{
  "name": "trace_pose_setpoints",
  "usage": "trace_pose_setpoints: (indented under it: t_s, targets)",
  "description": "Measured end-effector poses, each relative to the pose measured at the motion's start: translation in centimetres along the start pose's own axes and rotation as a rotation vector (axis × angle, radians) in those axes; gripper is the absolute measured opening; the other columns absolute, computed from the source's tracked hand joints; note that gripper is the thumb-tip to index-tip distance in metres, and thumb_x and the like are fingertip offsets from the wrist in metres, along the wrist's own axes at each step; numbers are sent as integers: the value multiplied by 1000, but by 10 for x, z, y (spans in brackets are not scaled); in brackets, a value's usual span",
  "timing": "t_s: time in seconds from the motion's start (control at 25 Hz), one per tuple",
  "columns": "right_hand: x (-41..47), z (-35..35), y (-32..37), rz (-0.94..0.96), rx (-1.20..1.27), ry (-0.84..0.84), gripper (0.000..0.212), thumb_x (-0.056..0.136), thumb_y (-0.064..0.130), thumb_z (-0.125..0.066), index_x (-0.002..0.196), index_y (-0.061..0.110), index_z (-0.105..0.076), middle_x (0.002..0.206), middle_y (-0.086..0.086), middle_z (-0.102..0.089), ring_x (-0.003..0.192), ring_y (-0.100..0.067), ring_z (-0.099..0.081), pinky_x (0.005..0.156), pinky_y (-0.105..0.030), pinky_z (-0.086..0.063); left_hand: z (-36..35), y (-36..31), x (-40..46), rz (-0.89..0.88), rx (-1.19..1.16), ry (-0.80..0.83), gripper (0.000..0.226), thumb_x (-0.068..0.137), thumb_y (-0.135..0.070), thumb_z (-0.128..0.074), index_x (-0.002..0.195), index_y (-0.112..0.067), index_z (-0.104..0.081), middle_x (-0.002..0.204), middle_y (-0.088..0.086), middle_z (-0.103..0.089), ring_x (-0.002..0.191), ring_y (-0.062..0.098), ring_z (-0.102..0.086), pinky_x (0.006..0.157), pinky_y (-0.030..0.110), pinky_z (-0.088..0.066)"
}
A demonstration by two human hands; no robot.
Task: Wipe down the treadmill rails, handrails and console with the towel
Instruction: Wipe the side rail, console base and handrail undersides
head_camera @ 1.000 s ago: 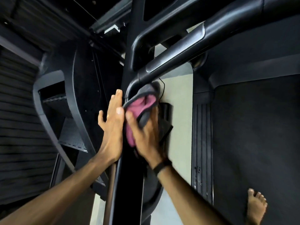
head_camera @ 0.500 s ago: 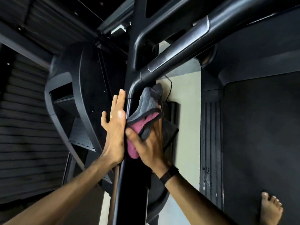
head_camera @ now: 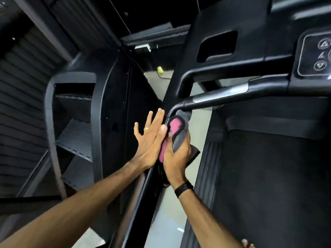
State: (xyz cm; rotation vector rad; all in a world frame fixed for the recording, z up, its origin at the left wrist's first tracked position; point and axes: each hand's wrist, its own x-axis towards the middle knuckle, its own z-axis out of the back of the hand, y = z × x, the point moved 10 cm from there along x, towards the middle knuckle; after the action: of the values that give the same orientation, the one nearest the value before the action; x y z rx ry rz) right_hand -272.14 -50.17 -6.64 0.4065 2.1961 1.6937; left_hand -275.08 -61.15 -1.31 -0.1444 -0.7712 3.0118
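Towel (head_camera: 179,138) against handrail (head_camera: 215,97), unlabelled.

This looks like a gym floor. A black treadmill fills the right side: its handrail (head_camera: 223,94) with a silver grip strip, a console (head_camera: 315,54) with arrow buttons, and the dark running belt (head_camera: 272,185) below. Just to the left stands another black machine with stepped treads (head_camera: 75,140), on a pale floor (head_camera: 166,221).
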Motion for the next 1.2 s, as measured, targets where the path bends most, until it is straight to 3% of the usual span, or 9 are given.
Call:
trace_pose_setpoints:
  t_s: [0.12, 0.24, 0.36, 0.44, 0.56, 0.68, 0.8, 0.96, 1.2]
  targets:
    - [-1, 42, 68, 192, -4, -46, 51, 94, 34, -57, 140, 13, -50, 139, -1, -58, 131, -15, -54, 110, -48, -42, 3, -4, -3, -22, -45, -18, 79, 90, -72, 0, 158, -33, -10, 164, -24, -7, 148, -7, 12, 113, 44, 28]
    - [0, 54, 166, 456, -145, 8, 80, 90, 43, -61, 152, 2, -32, 156, -15, -39, 144, -17, -37, 121, -30, -28, 9, -6, -5, -67, -45, -58, 85, 88, -76, 6, 159, -31, -11, 163, -23, -7, 150, -2, 9, 113, 39, 29]
    - [28, 3, 182, 586, -983, 552, 124, 70, 79, -62, 157, 32, 13, 167, -3, 11, 154, -22, 11, 126, -46, 0, 12, -8, -8, -163, 194, -190, 62, 102, -52, -9, 158, -28, -11, 164, -12, -15, 152, 20, -13, 115, 43, 18]
    - [62, -2, 137, 455, -1442, 812, 144, 57, 82, -72, 153, 35, 24, 164, -12, 22, 151, -35, 22, 122, -59, 5, 15, -7, -6, -134, 140, -214, 60, 102, -50, -4, 157, -29, -16, 164, -7, -20, 153, 13, -5, 115, 43, 22]
    - [86, -33, 92, 689, -1949, 756, 135, 59, 65, -82, 158, 19, -1, 153, -30, -26, 139, -48, -29, 116, -65, -18, 17, -9, -4, -115, -64, -219, 81, 94, -65, 14, 156, -26, -21, 163, -15, -15, 150, -3, 9, 116, 41, 25]
    - [101, -71, 79, 768, -1988, 622, 96, 72, 36, -78, 151, 11, -27, 117, -18, -60, 98, -35, -62, 83, -49, -50, 17, -13, -5, -145, -56, -237, 74, 98, -61, 8, 155, -25, -23, 163, -13, -16, 151, -1, 5, 118, 44, 23]
    - [107, -74, 84, 873, -1882, 598, 81, 72, 33, -77, 139, 7, -39, 95, -17, -66, 75, -33, -65, 63, -42, -50, 17, -18, -7, -170, -1, -225, 70, 102, -56, 0, 155, -19, -29, 164, -7, -20, 152, 4, -1, 119, 47, 18]
    - [107, -50, 97, 934, -1850, 572, 67, 68, 26, -77, 129, 10, -52, 85, -13, -64, 69, -32, -62, 63, -42, -49, 18, -37, 2, -269, 192, -194, 71, 103, -55, -9, 154, -13, -33, 165, 2, -20, 154, 12, -5, 120, 53, 11]
    - [130, 35, 147, 976, -1805, 591, 52, 72, 34, -62, 118, 11, -56, 87, -8, -63, 72, -33, -63, 63, -42, -49, 27, -25, 45, -79, -150, -134, 97, 85, -77, 8, 157, -21, -24, 165, -8, -13, 151, 1, 1, 117, 41, 23]
